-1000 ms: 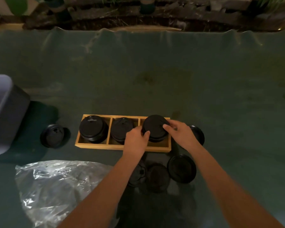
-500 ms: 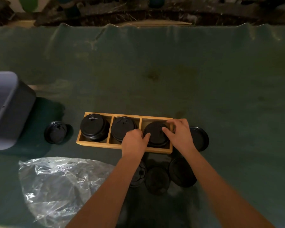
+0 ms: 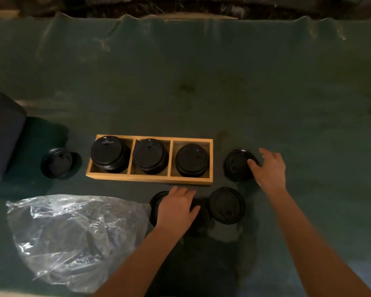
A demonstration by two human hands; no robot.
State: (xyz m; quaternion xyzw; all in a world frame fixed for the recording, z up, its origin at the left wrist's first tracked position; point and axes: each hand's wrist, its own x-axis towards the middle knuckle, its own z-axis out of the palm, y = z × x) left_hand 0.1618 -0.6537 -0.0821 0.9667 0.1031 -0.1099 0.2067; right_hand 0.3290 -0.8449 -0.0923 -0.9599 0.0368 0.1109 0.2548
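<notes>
Under the left hand (image 3: 176,207), a black lid (image 3: 156,205) lies mostly hidden.

**A makeshift sorting spot in dim light**

This looks like an improvised work spot for sorting café supplies. The desk (image 3: 201,82) is draped in a dark green sheet (image 3: 287,61) whose far edge lies in wrinkles and waves. Past that edge I see rough, dark ground (image 3: 201,5) with pale straw-like strands, which suggests a yard or shed.

On the sheet sits a wooden tray (image 3: 148,179) of three compartments, each with a stack of black cup lids (image 3: 109,153). Loose lids (image 3: 226,205) lie around it. A crumpled clear plastic bag (image 3: 73,232) and a grey bin (image 3: 4,142) at the left edge fit bulk stock handling. The light is low and yellowish.
</notes>
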